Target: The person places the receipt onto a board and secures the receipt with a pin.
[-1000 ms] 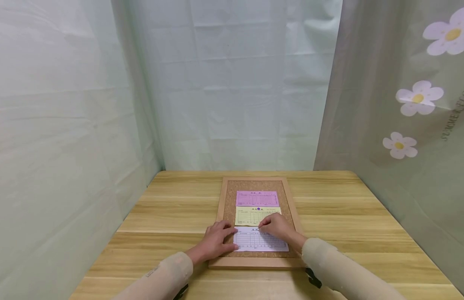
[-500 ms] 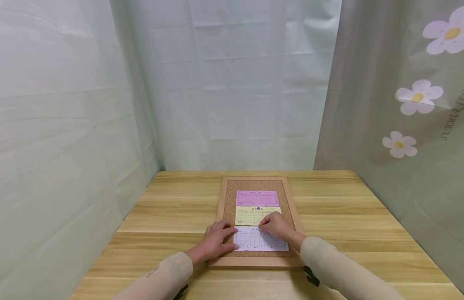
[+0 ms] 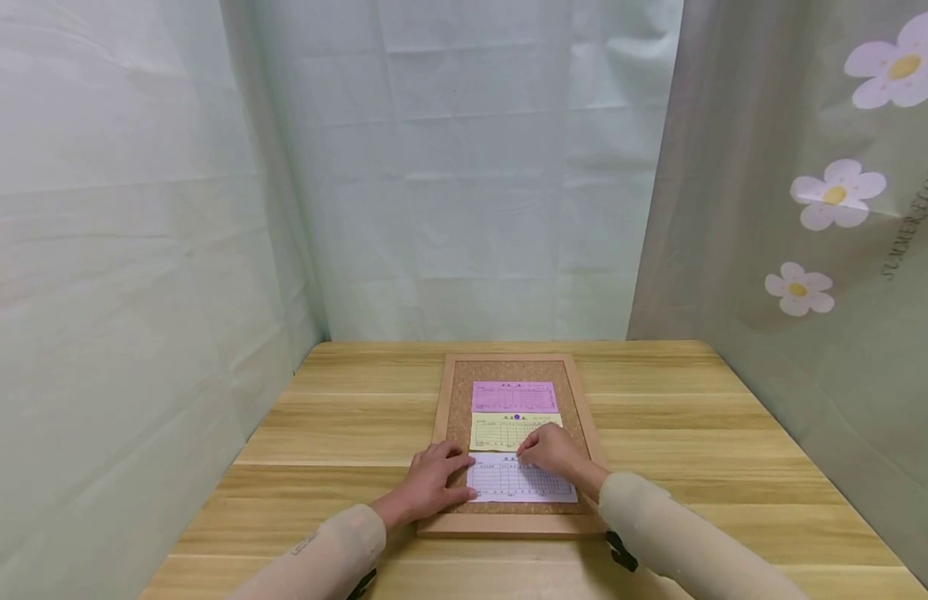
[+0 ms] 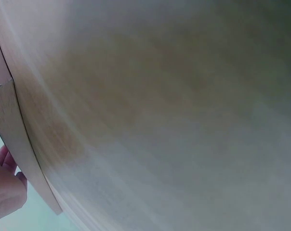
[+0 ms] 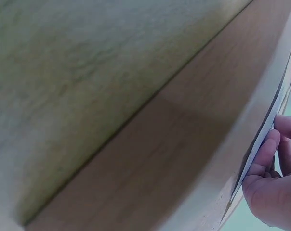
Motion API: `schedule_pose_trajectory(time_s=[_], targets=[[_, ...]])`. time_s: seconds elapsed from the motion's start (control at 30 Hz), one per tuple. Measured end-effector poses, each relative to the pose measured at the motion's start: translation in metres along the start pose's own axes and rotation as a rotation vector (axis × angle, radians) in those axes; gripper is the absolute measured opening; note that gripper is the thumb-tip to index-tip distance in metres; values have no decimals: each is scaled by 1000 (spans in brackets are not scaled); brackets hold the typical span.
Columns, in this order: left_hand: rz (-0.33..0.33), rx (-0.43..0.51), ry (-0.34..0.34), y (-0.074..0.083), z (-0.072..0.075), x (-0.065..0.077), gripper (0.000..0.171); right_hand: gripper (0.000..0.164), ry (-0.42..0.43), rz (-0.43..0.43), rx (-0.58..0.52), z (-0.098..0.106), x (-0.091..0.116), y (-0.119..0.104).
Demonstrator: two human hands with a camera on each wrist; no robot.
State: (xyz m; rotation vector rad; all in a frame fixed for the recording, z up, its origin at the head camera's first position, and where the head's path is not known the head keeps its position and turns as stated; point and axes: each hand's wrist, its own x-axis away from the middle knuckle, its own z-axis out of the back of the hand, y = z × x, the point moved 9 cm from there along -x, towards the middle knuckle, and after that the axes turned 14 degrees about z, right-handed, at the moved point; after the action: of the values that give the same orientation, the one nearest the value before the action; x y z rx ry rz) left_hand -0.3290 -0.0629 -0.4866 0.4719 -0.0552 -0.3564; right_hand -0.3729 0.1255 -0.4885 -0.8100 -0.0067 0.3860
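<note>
A wood-framed cork board (image 3: 459,383) lies on the table, bearing a pink slip (image 3: 514,397), a yellow slip (image 3: 489,433) and a white slip (image 3: 488,482) in a column. A purple pushpin (image 3: 517,417) sits at the yellow slip's top middle. My left hand (image 3: 431,482) rests on the board's left side, thumb and forefinger spread onto the white slip's left edge. At the white slip's top middle, my right hand (image 3: 555,451) pinches what looks like a pushpin, almost wholly hidden by the fingertips. In the right wrist view, those curled fingers (image 5: 264,154) meet at the paper.
The board's raised wooden frame (image 3: 509,525) lies near the front of the wood-grain table (image 3: 343,417). Pale curtains (image 3: 479,192) hang behind and at both sides, the right one printed with flowers. Dark wrist straps (image 3: 623,552) show below the sleeves.
Hands, slips and board keep their places. Only the right forearm and sleeve shift very slightly to the left.
</note>
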Motion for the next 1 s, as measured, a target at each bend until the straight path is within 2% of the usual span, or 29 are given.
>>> schedule_pose_trajectory(time_s=[0.43,1.0], targets=[[-4,0,-8,0,0,1,54,9,-20,-35,12,-2,1,1],[2,-10,-14,1,0,1,54,9,-2,63,-3,0,0,-2]])
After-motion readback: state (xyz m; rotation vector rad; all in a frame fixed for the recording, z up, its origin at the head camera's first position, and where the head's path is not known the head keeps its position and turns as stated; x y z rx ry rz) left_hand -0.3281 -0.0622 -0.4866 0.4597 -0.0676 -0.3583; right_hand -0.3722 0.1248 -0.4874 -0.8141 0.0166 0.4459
